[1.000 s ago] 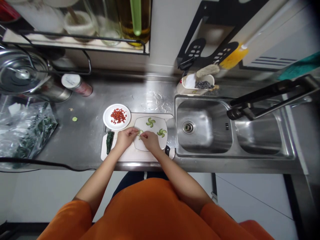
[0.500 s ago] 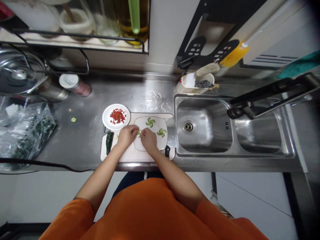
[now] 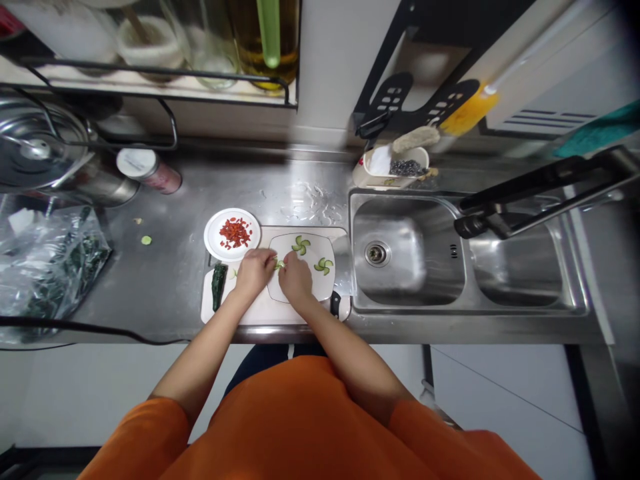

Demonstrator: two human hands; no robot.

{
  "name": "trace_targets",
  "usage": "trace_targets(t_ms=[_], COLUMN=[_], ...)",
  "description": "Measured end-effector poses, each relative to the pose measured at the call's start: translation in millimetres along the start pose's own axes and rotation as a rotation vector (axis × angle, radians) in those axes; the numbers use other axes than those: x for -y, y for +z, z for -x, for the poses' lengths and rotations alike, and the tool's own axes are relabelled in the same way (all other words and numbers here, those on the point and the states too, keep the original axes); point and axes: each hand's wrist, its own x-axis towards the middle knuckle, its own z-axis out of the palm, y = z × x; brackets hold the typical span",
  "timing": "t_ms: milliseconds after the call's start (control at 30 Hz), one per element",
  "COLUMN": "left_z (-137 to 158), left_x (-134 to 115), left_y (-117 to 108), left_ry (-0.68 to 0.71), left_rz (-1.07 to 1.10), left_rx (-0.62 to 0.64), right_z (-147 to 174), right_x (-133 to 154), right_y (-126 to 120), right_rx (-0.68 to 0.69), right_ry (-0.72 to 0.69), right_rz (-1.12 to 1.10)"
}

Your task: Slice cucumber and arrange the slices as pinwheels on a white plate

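Both hands work at the left part of a squarish white plate [image 3: 320, 283], over a small group of green cucumber slices [image 3: 279, 265]. My left hand [image 3: 254, 272] has its fingertips pinched together at the left of these slices. My right hand [image 3: 297, 279] pinches at them from the right, its fingers partly hiding them. Two pinwheels of cucumber slices lie on the same plate: an upper pinwheel [image 3: 301, 245] and a right pinwheel [image 3: 324, 266]. Under the plate is a white cutting board [image 3: 255, 313]. A dark green cucumber piece [image 3: 219, 287] rests on the board's left end.
A round white plate [image 3: 213, 243] of red goji berries [image 3: 235, 233] overlaps the board's upper left. A knife [image 3: 343, 263] lies along the board's right side, beside the double sink [image 3: 410, 267]. Farther left are a plastic bag [image 3: 65, 267] of greens and a canister [image 3: 150, 171].
My right hand has shifted slightly up and left over the slices. My left hand has moved only a little. The plates and the cucumber piece stay in place.
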Motion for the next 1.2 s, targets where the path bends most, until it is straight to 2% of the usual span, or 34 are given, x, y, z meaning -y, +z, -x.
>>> trace_targets(t_ms=[267, 433, 667, 800, 1000, 1133, 1200], left_z=[1, 7, 22, 31, 48, 57, 59], left_x=[5, 8, 16, 21, 28, 33, 36], left_y=[1, -4, -21, -27, -35, -37, -38], left_ry=[-0.01, -0.032, -0.107, -0.153, -0.215, -0.23, -0.235], left_rz=[0.039, 0.088, 0.032, 0.039, 0.014, -0.036, -0.059], left_rx=[-0.026, -0.096, -0.184, -0.226, -0.286, -0.271, -0.26], right_z=[10, 22, 25, 30, 53, 71, 78], right_x=[-8, -17, -22, -26, -66, -101, -111], right_y=[-1, 2, 7, 2, -11, -19, -21], right_rx=[-0.001, -0.027, 0.002, -0.034, -0.219, -0.357, -0.38], right_ry=[-0.138, -0.242, -0.269, -0.285, -0.269, -0.261, -0.276], right_rz=[0.102, 0.175, 0.208, 0.19, 0.115, 0.07, 0.074])
